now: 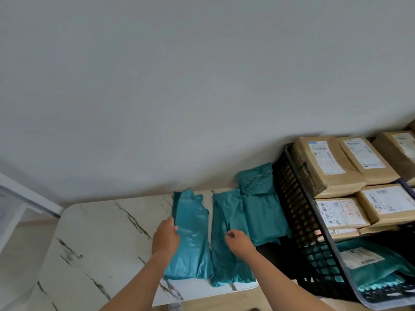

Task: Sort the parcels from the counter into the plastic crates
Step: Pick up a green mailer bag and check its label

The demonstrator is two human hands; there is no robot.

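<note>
To your right stands the black crate (292,209), its lattice wall just beside the counter's right end. Brown parcels (327,162) with white labels fill its far part, and a labelled teal parcel (368,263) lies at its near end. The right teal parcel (262,207) lies at the counter's far right, against the crate wall and touching the middle teal parcel (224,261).

Your left hand (166,237) grips the left edge of the left teal parcel (193,243), which lies flat and lengthwise from near to far. Your right hand (239,242) sits on top of the middle teal parcel with its fingers curled. You cannot tell whether it pinches the plastic or only rests there. A narrow strip of counter separates these two parcels.

The counter (101,239) is white marble with dark veins and a rounded far-left corner. Behind it rises a plain grey wall (179,86).
</note>
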